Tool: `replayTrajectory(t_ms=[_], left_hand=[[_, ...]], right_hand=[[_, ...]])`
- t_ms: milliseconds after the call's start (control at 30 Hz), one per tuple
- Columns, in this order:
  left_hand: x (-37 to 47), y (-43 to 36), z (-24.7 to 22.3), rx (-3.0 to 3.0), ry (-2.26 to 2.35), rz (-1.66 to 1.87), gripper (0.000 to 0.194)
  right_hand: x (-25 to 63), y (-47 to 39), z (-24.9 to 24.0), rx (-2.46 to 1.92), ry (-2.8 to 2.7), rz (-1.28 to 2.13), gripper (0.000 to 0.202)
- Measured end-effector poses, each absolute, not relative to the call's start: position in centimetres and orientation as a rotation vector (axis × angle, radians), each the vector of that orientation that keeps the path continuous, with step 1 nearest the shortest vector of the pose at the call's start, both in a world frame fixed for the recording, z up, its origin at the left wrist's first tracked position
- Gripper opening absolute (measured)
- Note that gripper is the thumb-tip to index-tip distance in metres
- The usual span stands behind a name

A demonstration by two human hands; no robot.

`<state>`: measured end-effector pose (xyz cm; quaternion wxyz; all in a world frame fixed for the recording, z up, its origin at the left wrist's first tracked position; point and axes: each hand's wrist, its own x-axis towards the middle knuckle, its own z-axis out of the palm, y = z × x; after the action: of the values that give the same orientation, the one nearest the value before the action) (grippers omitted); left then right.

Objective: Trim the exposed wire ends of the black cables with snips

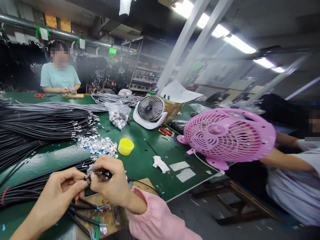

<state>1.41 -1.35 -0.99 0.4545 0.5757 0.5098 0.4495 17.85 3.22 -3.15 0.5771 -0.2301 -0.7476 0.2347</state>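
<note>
My left hand [58,193] pinches the end of a black cable near the bottom left. My right hand [110,180] meets it there, its fingers closed round a dark, shiny tool that they mostly hide. A small pale piece [89,170] shows between the fingertips of both hands. Under my hands lies a wooden board [115,230] with several black cable ends [85,218] whose thin coloured wires are bare. Just beyond my hands is a pile of silvery foil pieces [100,145], with a yellow cup [126,147] to its right.
Bundles of black cables [45,125] cover the left side of the green table [140,163]. A white fan [150,111], orange-handled scissors [165,131] and a pink fan [220,133] stand or lie to the right. One person [60,75] sits across; another [290,163] is at the right.
</note>
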Motion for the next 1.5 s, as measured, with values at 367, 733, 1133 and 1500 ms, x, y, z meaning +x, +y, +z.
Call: replayTrajectory(t_ms=[367,733,1133,1500], left_hand=[[0.7,-1.1,0.6,1.405,1.262,1.061,0.063],[1.1,-0.8,0.0,1.514,1.242,1.052,0.048],[2.4,-1.7,-1.7,1.558,1.387,1.443,0.031],[2.1,-0.7,-1.7,2.277,1.618,1.491,0.025]], right_hand=[[17.5,3.0,-2.4,-0.593,-1.749,0.546,0.017],[17.9,3.3,-3.3,-0.470,-1.760,0.532,0.012],[17.3,2.8,-2.7,-0.634,-1.704,0.560,0.023],[17.6,2.7,-2.3,-0.687,-1.665,0.580,0.026]])
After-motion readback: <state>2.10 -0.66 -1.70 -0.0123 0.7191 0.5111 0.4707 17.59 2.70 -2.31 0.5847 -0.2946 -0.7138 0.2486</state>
